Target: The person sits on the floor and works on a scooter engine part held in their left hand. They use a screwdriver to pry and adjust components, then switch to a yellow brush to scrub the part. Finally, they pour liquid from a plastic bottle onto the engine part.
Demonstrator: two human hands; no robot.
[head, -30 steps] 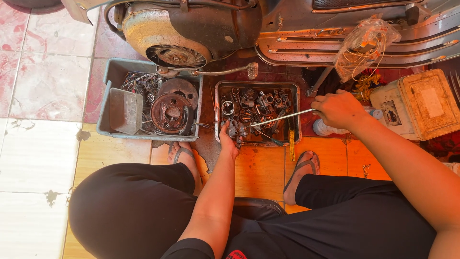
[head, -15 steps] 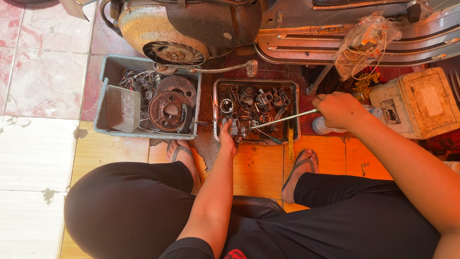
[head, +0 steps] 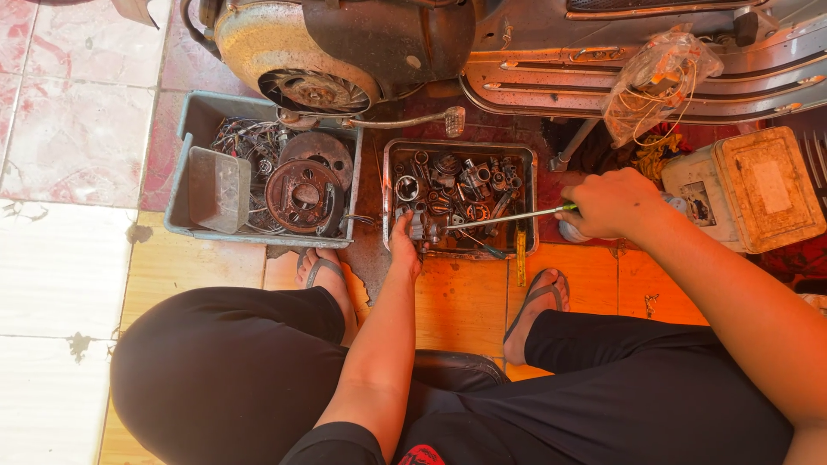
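Observation:
A dark metal tray [head: 527, 188] full of small greasy engine parts lies on the floor in front of me. My left hand [head: 405, 245] reaches into its near left corner and grips a small metal part [head: 419, 226] there. My right hand [head: 613, 203] is closed on the green handle of a long screwdriver [head: 504, 218]. The shaft runs left across the tray and its tip meets the part beside my left fingers.
A grey plastic bin [head: 183, 168] with a rusty round drum, wires and a small box sits to the left. A scooter [head: 448, 43] stands behind both containers, its kick pedal [head: 454, 120] sticking out. A battered white box [head: 749, 194] lies at right. My sandalled feet [head: 534, 301] flank the tray.
My hands stay in place on the part and the screwdriver. The view has shifted slightly; nothing else has visibly moved.

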